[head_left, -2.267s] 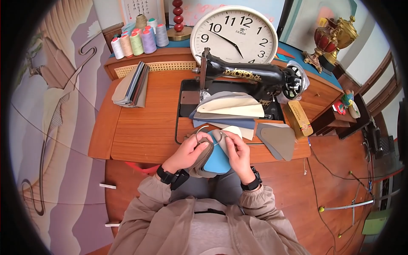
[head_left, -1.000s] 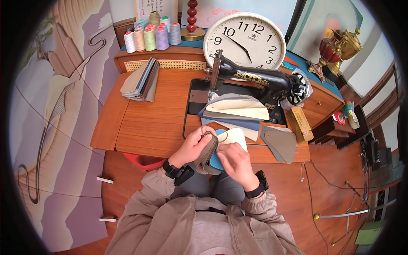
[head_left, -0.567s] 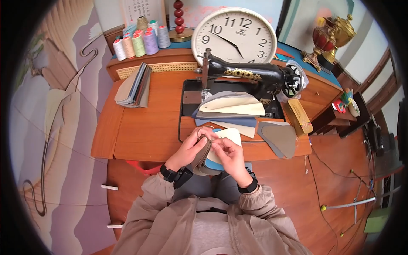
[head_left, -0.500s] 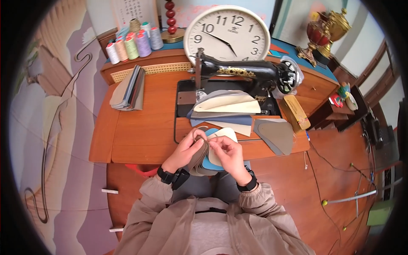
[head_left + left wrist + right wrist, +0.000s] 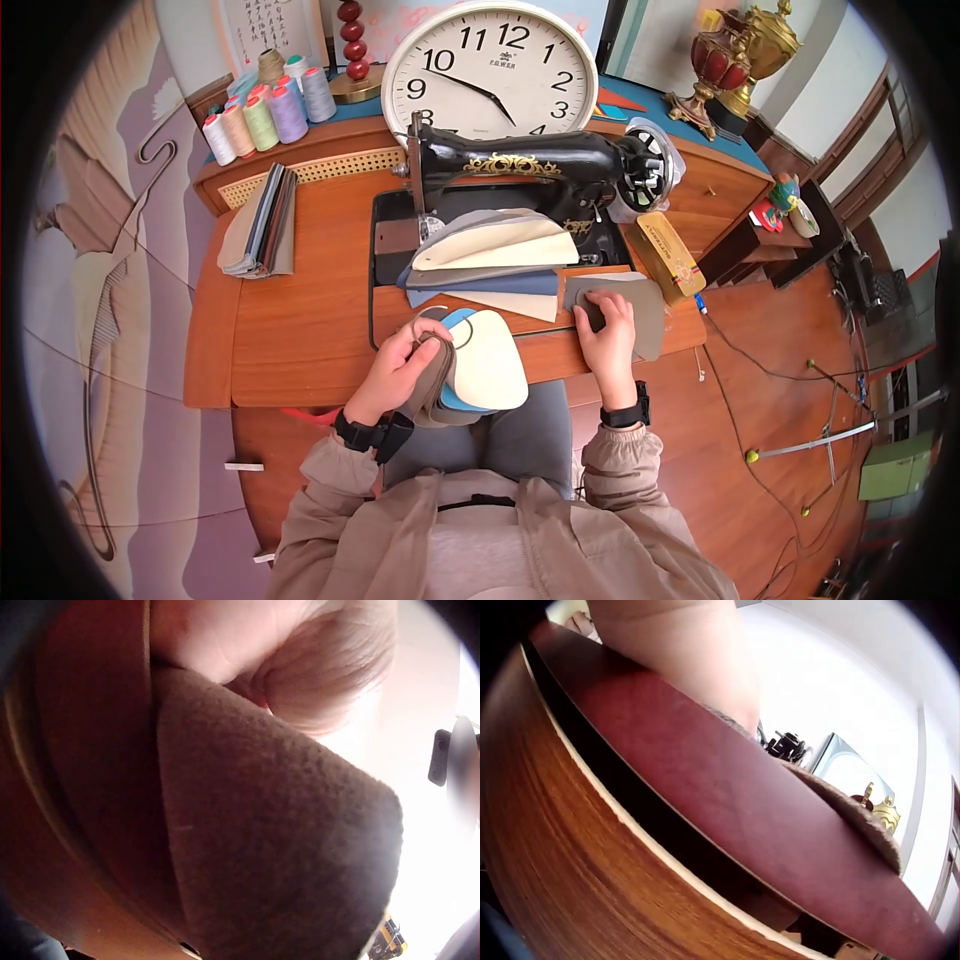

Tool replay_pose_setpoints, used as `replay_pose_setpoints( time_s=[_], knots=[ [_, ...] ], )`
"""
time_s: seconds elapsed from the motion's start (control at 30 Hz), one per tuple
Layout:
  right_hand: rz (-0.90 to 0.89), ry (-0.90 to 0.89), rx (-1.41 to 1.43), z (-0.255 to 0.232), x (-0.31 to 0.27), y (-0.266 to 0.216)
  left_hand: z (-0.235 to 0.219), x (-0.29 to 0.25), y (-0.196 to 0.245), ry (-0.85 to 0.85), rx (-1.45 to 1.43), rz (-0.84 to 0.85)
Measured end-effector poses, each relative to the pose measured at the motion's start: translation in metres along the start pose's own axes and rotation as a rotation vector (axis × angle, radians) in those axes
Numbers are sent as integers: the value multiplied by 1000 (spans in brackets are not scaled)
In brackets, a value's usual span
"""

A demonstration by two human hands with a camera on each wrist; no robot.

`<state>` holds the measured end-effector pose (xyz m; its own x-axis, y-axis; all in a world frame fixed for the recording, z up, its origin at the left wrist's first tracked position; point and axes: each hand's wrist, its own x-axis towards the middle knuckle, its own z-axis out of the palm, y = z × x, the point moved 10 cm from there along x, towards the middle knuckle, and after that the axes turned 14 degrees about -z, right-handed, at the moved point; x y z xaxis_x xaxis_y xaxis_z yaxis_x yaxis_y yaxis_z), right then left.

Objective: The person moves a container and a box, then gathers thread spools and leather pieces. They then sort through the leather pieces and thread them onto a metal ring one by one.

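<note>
My left hand (image 5: 402, 372) grips a bundle of swatches at its top, near the table's front edge. Brown swatches (image 5: 428, 388) lie under its fingers, with a blue swatch (image 5: 457, 394) and a cream swatch (image 5: 490, 360) fanned to the right. A thin curved ring (image 5: 468, 325) shows at the top of the bundle. In the left wrist view a fuzzy brown swatch (image 5: 277, 825) hangs below the palm. My right hand (image 5: 608, 340) rests its fingers on grey-brown swatches (image 5: 640, 300) at the table's right; its fingertips are hidden in the right wrist view.
A black sewing machine (image 5: 520, 160) stands behind, with cream, grey and blue swatches (image 5: 500, 245) piled before it. A yellow tin (image 5: 668, 258) is at right. Another swatch stack (image 5: 262, 225), thread spools (image 5: 260, 125) and a large clock (image 5: 490, 75) stand farther back.
My right hand has left the bundle and moved right onto the grey-brown swatches. The left hand still holds the bundle, where the cream swatch now lies fully exposed. The head view has shifted.
</note>
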<state>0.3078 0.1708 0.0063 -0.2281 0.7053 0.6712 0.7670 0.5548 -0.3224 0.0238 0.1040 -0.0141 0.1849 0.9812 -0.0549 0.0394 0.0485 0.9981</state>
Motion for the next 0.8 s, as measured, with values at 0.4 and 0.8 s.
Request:
replay_pose_setpoints(
  time_s=[0.4,0.8],
  knots=[
    [-14,-33,-58,0,5,3,2,2,-3,-34,-51,-36],
    [-181,110,244,6,2,-88,5,1,3,-43,-33,21]
  ],
)
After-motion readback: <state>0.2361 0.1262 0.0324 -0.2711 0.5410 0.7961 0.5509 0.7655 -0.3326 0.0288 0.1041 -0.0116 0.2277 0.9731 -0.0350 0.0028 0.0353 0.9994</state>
